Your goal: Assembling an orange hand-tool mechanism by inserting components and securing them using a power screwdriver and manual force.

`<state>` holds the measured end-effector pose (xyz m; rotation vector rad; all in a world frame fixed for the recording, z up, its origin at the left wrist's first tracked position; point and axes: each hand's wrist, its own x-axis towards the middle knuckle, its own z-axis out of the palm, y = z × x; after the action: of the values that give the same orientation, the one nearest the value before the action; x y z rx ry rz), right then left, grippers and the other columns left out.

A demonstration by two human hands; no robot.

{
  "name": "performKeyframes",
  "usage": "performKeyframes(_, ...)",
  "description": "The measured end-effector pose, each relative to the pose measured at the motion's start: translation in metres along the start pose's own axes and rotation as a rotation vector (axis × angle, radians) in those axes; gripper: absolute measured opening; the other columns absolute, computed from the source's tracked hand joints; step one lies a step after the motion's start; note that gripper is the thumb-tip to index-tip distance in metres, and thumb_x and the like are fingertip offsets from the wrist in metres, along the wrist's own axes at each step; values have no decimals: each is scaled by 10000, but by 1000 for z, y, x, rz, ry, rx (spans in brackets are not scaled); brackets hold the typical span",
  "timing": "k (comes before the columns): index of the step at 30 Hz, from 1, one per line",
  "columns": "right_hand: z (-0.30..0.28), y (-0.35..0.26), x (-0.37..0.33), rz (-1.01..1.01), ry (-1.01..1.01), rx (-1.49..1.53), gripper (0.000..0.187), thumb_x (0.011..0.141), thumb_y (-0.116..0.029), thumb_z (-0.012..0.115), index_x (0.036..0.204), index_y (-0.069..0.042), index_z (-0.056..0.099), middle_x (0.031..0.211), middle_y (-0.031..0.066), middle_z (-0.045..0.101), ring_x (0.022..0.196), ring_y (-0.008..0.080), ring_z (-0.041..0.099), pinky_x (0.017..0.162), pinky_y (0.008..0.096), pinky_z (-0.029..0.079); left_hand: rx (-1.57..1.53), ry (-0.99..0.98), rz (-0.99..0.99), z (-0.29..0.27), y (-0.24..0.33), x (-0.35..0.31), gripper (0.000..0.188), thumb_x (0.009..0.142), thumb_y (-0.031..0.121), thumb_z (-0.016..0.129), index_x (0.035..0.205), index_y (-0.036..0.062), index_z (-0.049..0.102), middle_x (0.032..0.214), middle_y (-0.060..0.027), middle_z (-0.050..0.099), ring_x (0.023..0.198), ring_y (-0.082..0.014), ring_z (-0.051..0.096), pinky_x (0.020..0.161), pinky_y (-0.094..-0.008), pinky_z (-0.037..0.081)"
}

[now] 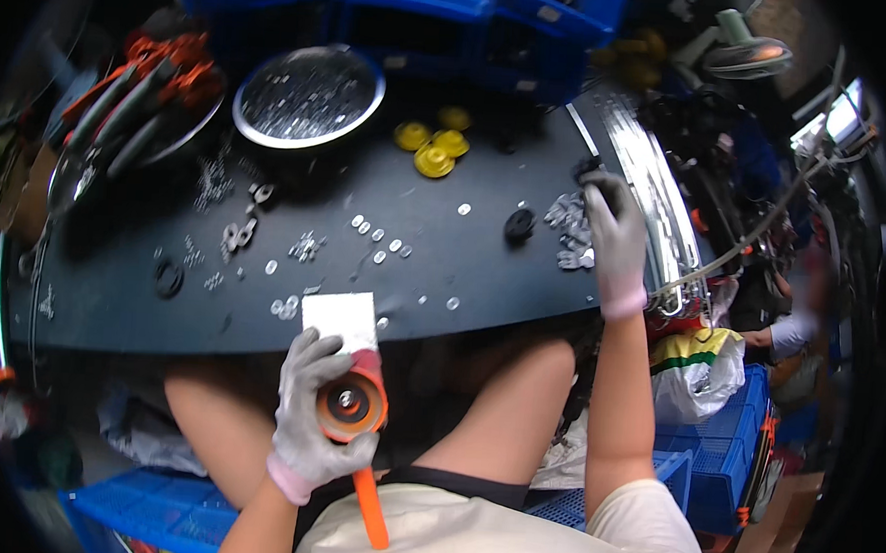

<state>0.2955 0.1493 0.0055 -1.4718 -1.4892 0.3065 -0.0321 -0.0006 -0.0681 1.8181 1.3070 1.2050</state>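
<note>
My left hand (306,410), in a grey glove, is wrapped round an orange tool (369,503) above my lap. The tool has a round orange hub with a dark ring and a metal centre, an orange strip pointing toward me and a white rectangular plate at its far end. My right hand (618,231), also gloved, reaches to the right side of the dark table (443,267). Its fingertips are drawn together at a small black part (587,170); blur hides the exact grip. Beside that hand lies a pile of small grey metal pieces (568,228). A black round knob (519,225) sits to their left.
Yellow caps (435,156) and small clear discs (378,235) lie on the table. A round tray (372,108) holds metal pieces; orange-handled tools (137,90) fill the far left. Blue bins (417,0) stand behind. Long metal bars (649,177) and a white sack (698,380) are at right.
</note>
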Motion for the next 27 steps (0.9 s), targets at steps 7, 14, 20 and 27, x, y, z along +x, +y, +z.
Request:
performKeyframes(7, 69, 98, 107, -26, -268, -630, 429, 840, -297, 684, 1203, -78, 617, 1291, 174, 561, 1198, 332, 532, 1045, 374, 401, -44, -16, 26, 11, -3, -12, 649, 519, 195, 707, 1124, 67, 510, 1150, -125, 566, 1248, -401, 447, 1107, -510, 296)
performKeyframes(14, 68, 37, 80, 197, -491, 309, 165, 868, -77, 703, 1012, -41, 633, 875, 4, 638, 753, 61, 552, 672, 214, 484, -71, 38, -2, 17, -10, -3, 706, 517, 202, 755, 1168, 71, 516, 1160, -136, 553, 1237, -398, 457, 1080, -481, 343)
performKeyframes(20, 59, -102, -67, -282, -758, 268, 387, 739, 102, 627, 1103, -27, 599, 957, 42, 625, 857, 157, 608, 795, 257, 491, -34, 122, 89, 14, -8, 9, 663, 534, 152, 773, 1152, 80, 545, 1146, -131, 557, 1168, -373, 502, 1031, -448, 401)
performKeyframes(27, 72, -119, -126, -944, -610, -112, 384, 661, 30, 690, 1019, -105, 662, 913, 59, 624, 799, 257, 633, 659, 339, 527, -47, 120, 12, 14, -2, 1, 701, 542, 169, 800, 1188, 80, 542, 1201, -166, 560, 1227, -362, 488, 1060, -444, 377)
